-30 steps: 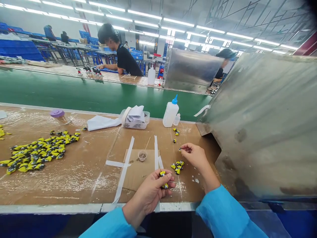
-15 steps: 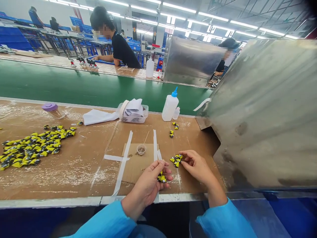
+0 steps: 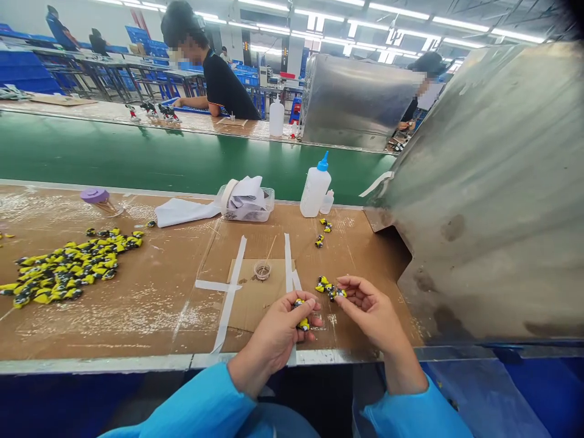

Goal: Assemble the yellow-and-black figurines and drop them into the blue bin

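While the left hand (image 3: 274, 334) gripped a yellow-and-black figure (image 3: 302, 324) in its fingers, the right hand (image 3: 371, 310) pinched a small black-and-yellow piece (image 3: 339, 294), just beside a little cluster of figures (image 3: 323, 285) on the brown desk (image 3: 137, 328).

Rightward, the right hand (image 3: 371, 310) meets the bent sheet-metal guard (image 3: 479, 194) at the bench's end, while leftward the left hand (image 3: 274, 331) can pass over the cardboard pad (image 3: 249, 301) and its small cup (image 3: 262, 271) toward the yellow-and-black pieces (image 3: 68, 267), with the squeeze bottle (image 3: 316, 188) standing farther ahead.
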`<state>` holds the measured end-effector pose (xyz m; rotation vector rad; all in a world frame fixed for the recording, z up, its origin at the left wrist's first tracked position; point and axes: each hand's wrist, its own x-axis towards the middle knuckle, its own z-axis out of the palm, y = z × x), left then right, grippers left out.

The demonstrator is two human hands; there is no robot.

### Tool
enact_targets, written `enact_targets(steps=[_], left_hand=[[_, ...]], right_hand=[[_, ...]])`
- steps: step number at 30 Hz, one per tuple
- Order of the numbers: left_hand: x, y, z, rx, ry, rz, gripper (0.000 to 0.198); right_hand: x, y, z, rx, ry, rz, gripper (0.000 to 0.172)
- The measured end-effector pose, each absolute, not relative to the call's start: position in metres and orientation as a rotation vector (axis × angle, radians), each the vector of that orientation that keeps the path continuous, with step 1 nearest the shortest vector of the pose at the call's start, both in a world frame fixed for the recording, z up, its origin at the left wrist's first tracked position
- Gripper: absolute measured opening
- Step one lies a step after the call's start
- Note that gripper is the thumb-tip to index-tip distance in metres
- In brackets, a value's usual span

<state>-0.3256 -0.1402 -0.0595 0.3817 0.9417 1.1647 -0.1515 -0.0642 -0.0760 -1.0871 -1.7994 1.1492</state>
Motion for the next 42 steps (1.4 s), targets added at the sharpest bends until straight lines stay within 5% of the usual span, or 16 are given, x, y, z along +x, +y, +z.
enact_targets(steps=[13, 42], left_hand=[[-0.323, -0.146, -0.058, 0.328, 0.841, 1.089, 0.029], [-0.319, -0.146, -0.058, 0.319, 0.888, 1.038, 0.024]], right_hand=[[-0.163, -0.094, -0.066, -0.864, -1.681, 1.597, 0.036], [-0.166, -0.093, -0.074, -1.055, -1.666, 1.49, 0.03]])
